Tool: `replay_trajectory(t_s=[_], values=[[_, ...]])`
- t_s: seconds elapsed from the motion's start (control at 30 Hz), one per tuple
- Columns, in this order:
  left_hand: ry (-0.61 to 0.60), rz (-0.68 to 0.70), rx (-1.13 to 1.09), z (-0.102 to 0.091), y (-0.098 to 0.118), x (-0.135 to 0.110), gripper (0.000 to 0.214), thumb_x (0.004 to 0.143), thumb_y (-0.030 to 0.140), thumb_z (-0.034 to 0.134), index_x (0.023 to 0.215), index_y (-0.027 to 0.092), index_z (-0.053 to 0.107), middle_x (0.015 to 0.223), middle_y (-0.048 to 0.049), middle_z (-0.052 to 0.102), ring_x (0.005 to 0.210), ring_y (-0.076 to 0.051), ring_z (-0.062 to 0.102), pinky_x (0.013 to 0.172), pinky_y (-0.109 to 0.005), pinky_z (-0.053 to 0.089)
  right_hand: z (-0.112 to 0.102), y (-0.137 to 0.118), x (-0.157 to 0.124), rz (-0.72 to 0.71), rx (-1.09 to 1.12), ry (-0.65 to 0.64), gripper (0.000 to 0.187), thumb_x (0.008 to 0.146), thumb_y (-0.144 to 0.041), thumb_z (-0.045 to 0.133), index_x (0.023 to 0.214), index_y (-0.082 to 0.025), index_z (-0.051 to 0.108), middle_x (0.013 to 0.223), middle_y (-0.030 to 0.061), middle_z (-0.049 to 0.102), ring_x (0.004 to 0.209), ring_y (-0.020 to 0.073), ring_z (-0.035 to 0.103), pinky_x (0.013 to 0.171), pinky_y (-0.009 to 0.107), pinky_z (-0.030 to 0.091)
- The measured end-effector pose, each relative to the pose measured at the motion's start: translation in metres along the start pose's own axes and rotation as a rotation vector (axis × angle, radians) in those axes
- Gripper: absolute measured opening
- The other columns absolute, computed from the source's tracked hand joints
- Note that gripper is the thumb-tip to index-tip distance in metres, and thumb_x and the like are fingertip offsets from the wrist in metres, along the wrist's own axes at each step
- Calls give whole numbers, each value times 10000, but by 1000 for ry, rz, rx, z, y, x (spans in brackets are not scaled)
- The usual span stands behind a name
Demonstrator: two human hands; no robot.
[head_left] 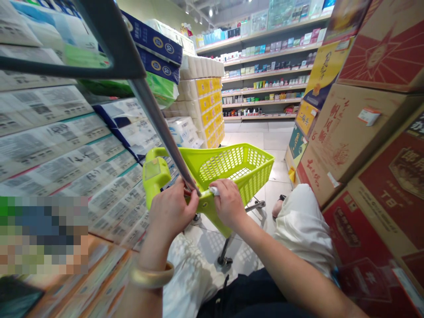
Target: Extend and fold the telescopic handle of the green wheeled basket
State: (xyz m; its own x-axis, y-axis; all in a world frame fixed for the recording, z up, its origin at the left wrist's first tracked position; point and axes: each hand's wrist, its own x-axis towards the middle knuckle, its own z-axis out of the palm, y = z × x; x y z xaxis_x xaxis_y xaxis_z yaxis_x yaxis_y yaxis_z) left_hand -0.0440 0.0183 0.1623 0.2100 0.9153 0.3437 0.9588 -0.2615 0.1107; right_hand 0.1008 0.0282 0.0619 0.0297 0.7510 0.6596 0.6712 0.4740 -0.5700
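My left hand [170, 211] is closed around the lower end of a grey metal shelf post [159, 121], near the spot where the post meets the lime-green shopping cart [232, 170]. A gold bangle [150, 276] circles that wrist. My right hand [228, 204] is closed on a small white cloth or wipe [214, 191], which is pressed against the cart's near rim. The cart's basket stands empty. I am low to the floor, with my knees in white trousers [300, 221] showing.
Stacked tissue and paper packs [66, 145] fill shelves on the left. Red and brown cartons [371, 145] are piled on the right. Yellow-labelled paper rolls [207, 101] stand ahead, and stocked shelves [265, 75] line the far wall across a tiled floor [261, 137].
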Motion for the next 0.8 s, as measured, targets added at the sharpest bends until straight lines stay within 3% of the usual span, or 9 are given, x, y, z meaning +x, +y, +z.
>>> replay_trajectory(t_s=[0.23, 0.43, 0.63, 0.8], values=[[19, 4, 26, 1, -2, -2, 255, 847, 399, 441, 976, 228, 578, 764, 2, 729, 682, -211, 679, 606, -304, 423, 4, -7, -1, -60, 0, 3, 313, 791, -87, 462, 1058, -180, 595, 1038, 84, 619, 1032, 226, 518, 1066, 407, 352], [7, 1, 19, -1, -1, -2, 243, 845, 391, 430, 942, 223, 576, 764, -1, 723, 658, -197, 666, 611, -295, 424, 0, -1, 1, 32, 0, 11, 313, 776, -63, 439, 1013, -186, 602, 993, 87, 618, 998, 232, 519, 996, 414, 398], [18, 0, 20, -1, -1, -3, 265, 843, 399, 434, 969, 220, 582, 776, -10, 729, 659, -199, 665, 603, -295, 427, 3, -12, -2, -77, 59, -18, 330, 790, -88, 453, 1071, -194, 591, 1064, 85, 611, 1058, 227, 516, 1051, 408, 360], [16, 0, 6, -2, 0, -3, 242, 838, 390, 441, 949, 225, 579, 774, -5, 730, 657, -191, 669, 603, -289, 432, -2, 3, -1, 17, 39, -3, 315, 797, -76, 441, 1039, -194, 605, 1022, 87, 616, 1027, 232, 523, 1002, 412, 393]])
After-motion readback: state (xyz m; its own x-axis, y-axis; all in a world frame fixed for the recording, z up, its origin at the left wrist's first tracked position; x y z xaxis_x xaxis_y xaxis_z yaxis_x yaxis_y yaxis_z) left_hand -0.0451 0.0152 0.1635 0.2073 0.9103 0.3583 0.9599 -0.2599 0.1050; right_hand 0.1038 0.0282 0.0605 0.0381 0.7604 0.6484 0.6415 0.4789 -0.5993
